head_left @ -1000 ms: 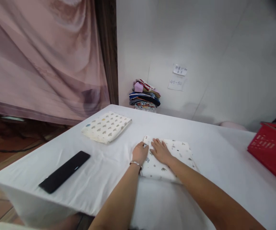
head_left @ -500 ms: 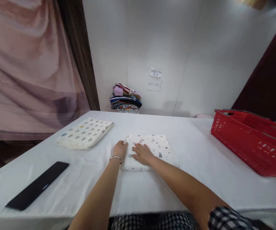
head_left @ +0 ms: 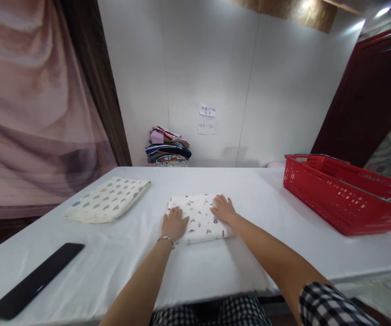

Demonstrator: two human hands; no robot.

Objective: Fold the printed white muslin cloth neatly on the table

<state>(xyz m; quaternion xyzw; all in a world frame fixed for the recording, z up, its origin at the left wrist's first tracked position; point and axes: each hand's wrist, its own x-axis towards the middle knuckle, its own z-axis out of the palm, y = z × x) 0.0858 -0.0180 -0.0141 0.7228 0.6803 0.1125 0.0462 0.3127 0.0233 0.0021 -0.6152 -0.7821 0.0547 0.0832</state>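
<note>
A folded white cloth (head_left: 200,219) with small printed figures lies flat on the table in front of me. My left hand (head_left: 175,223), with a bracelet at the wrist, rests on its left side, fingers spread. On the cloth's right side lies my right hand (head_left: 224,209), its fingers apart and touching the upper right part. Neither hand grips anything. Farther left is a second folded cream cloth (head_left: 110,199) with grey cloud-like prints, apart from both hands.
A white sheet covers the table (head_left: 249,258). At the right stands a red plastic basket (head_left: 338,194). A long black flat object (head_left: 35,280) lies front left. Folded fabrics (head_left: 168,147) are stacked by the back wall, near two paper notes (head_left: 207,120).
My right hand has slid from the cloth's middle to its right side. My left hand has come from the left edge onto the cloth. The view has swung to the right.
</note>
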